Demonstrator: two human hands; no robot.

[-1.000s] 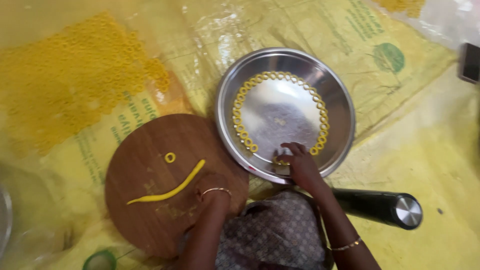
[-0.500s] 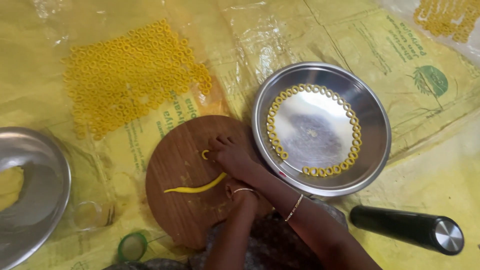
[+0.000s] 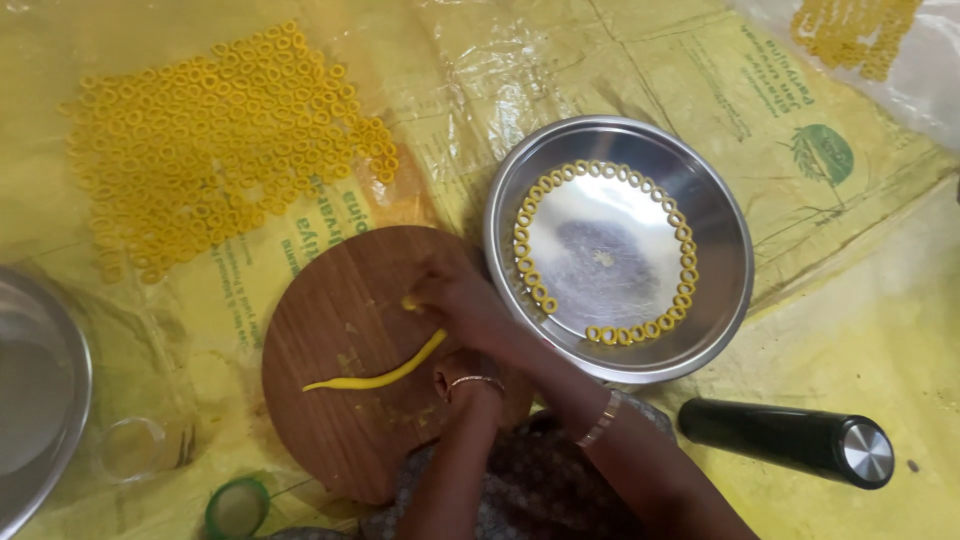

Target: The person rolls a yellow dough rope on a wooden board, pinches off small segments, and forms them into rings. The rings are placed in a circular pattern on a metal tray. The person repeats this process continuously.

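Observation:
A round wooden board [image 3: 330, 400] lies in front of me with a thin yellow dough rope [image 3: 385, 375] on it. My right hand [image 3: 455, 300] reaches across onto the board, fingertips pinched on a small yellow dough ring [image 3: 408, 303]. My left hand [image 3: 462, 375], with a bangle on the wrist, rests curled on the board just beside the rope's right end. To the right sits a steel plate [image 3: 720, 250] with dough rings [image 3: 530, 270] laid in a circle round its flat bottom.
Several finished yellow rings [image 3: 215, 150] are spread on the yellow plastic sheet at the upper left, more at the top right [image 3: 850, 35]. A steel bowl [image 3: 40, 400] stands at the left edge, a green-rimmed lid [image 3: 238, 505] below the board, and a black cylinder [image 3: 785, 440] at the lower right.
My right hand left the steel plate and came over to the board, closing on the small ring. The left hand stayed by the rope's end. The view shifted left.

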